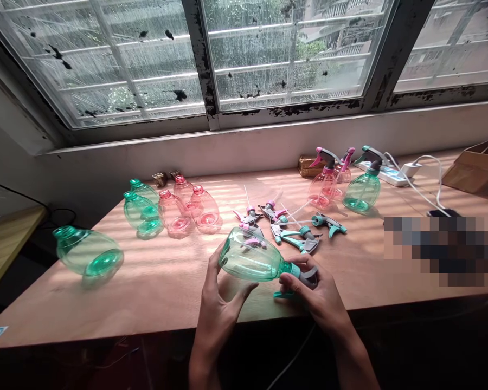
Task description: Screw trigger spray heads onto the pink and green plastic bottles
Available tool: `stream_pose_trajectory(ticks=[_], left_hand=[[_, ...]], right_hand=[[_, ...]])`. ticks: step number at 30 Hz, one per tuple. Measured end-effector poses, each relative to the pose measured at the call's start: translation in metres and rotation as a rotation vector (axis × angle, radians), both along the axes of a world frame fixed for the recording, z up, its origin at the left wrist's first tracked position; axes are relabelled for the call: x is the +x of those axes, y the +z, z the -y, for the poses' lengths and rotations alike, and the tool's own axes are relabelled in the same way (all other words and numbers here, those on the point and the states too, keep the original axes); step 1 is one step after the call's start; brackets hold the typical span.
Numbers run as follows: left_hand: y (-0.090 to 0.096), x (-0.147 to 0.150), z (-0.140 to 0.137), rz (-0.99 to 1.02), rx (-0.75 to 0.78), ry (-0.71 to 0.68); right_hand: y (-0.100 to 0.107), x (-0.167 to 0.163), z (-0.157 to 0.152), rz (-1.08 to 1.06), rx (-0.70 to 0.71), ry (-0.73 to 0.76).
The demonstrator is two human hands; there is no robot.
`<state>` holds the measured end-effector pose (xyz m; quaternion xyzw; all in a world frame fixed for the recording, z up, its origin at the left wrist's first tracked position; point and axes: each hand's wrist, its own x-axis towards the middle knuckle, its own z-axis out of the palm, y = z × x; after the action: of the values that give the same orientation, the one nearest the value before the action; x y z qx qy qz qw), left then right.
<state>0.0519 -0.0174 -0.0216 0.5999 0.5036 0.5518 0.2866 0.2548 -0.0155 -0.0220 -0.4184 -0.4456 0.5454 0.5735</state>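
Both forearms extend over the front edge of the desk [154, 303], hands raised and turned toward each other. The green bottle [250, 257] lies tilted between them, above the desk, neck toward the right hand [314, 284]. That hand is closed around the spray head [308, 276] at the bottle's neck, thumb on the near side. The left hand [222, 295] is at the base, thumb spread wide, fingers partly hidden behind the bottle; whether they grip cannot be determined.

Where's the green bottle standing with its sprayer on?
In the head view, the green spray bottle is beyond and right of the right hand, toward the back of the table, just right of the pink spray bottles.
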Motion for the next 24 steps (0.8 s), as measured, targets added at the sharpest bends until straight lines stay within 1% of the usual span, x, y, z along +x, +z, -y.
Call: stream_pose_trajectory(ticks=[6, 9, 13, 19, 24], left_hand=[[-0.0031, -0.0029, 0.0, 0.132, -0.01, 0.005], [-0.0028, -0.0042, -0.0014, 0.132, 0.008, 0.014], [-0.0008, -0.0049, -0.0017, 0.099, 0.032, -0.013], [-0.0005, -0.0037, 0.0024, 0.197, -0.043, -0.072], [0.0032, -0.0035, 0.0065, 0.221, -0.022, -0.099]], right_hand=[[0.001, -0.0011, 0.0, -0.017, -0.012, 0.032], [0.0011, -0.0011, 0.0001, -0.018, -0.026, 0.024], [0.002, -0.0001, 0.0009, -0.031, -0.057, 0.016], [0.0007, 0.0032, -0.0007, 0.006, -0.029, 0.056], [-0.0006, 0.0049, -0.0007, 0.026, -0.036, 0.114]])
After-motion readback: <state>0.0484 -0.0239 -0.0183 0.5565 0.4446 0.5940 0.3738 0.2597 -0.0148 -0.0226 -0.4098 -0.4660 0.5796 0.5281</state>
